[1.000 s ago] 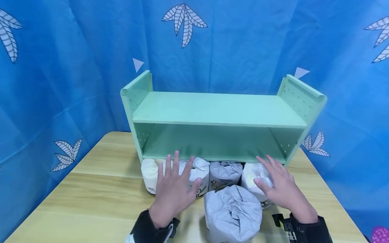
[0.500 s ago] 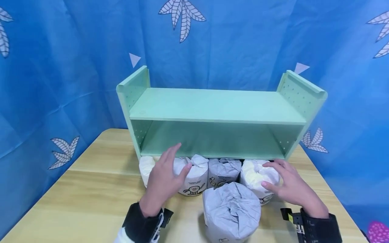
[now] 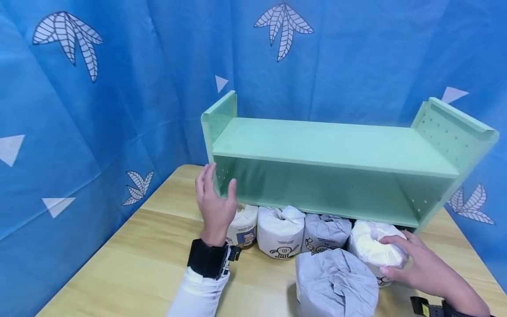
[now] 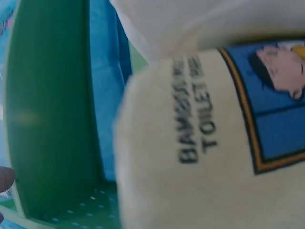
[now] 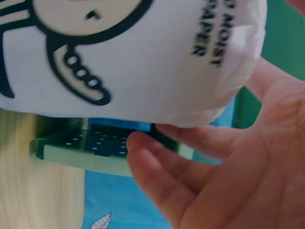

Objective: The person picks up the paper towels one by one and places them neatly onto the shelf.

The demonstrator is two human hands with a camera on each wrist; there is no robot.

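blue leaf-print curtain (image 3: 158,88), wood-grain table (image 3: 130,251), green shelf (image 3: 328,145). changed: right hand (image 3: 428,268) has settled further round the rightmost roll (image 3: 374,244), thumb and fingers gripping; handling seems begun. left hand (image 3: 217,211): beside leftmost roll (image 3: 246,224), fingers extended. rightmost roll: white, crinkled paper wrap, cartoon print, before the shelf.

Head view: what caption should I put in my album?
Five wrapped rolls by a green shelf: left hand near the leftmost, right hand at the rightmost.
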